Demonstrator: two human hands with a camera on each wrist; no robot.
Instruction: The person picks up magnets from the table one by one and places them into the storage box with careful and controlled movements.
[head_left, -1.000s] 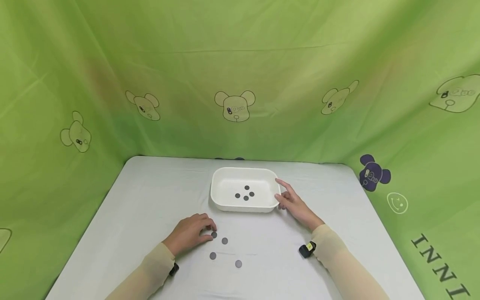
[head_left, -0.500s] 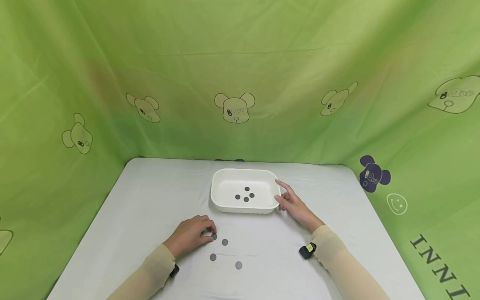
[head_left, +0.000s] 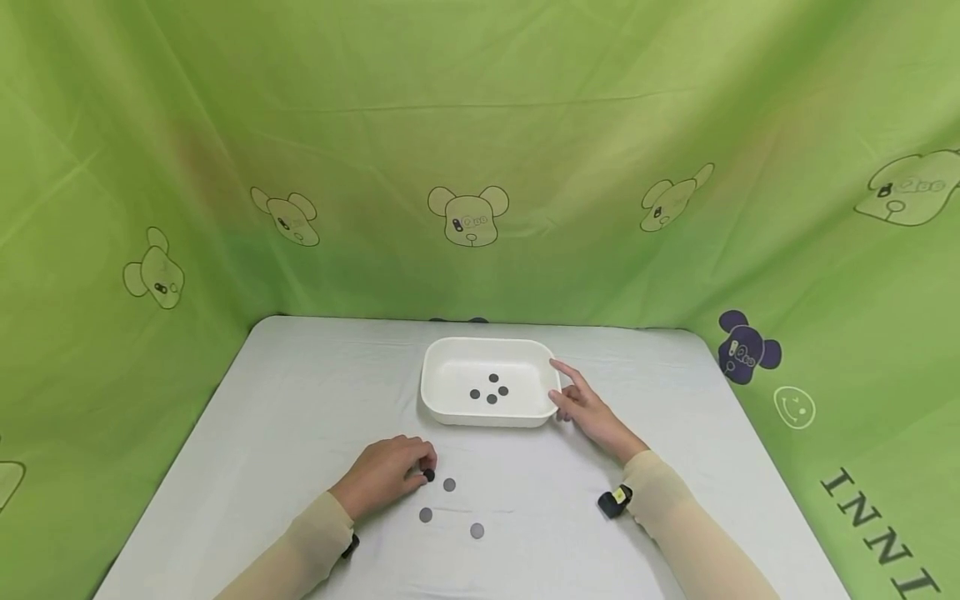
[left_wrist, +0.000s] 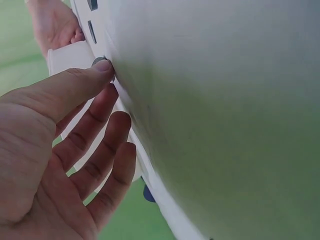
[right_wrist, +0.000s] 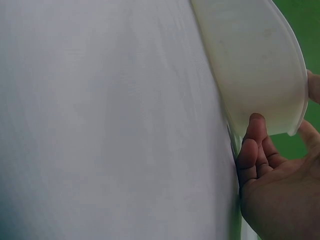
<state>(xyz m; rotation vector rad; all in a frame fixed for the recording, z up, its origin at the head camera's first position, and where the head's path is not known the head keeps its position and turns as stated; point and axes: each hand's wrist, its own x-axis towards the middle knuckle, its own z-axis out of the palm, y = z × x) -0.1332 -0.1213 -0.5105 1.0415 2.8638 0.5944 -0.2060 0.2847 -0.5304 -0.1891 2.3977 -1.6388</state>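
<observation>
On the near side of the white, rounded rectangular tray (head_left: 487, 421), below its left end, the left hand (head_left: 384, 475) pinches a small, dark, round disc (head_left: 429, 476) at thumb and fingertips, while the right hand (head_left: 592, 418) grips the tray's right end.

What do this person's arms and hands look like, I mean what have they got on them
The left sleeve and right sleeve are long, plain and cream. A black device shows beneath the left cuff; a black block with a yellow patch sits by the right. The left hand and right hand look gloveless.
</observation>
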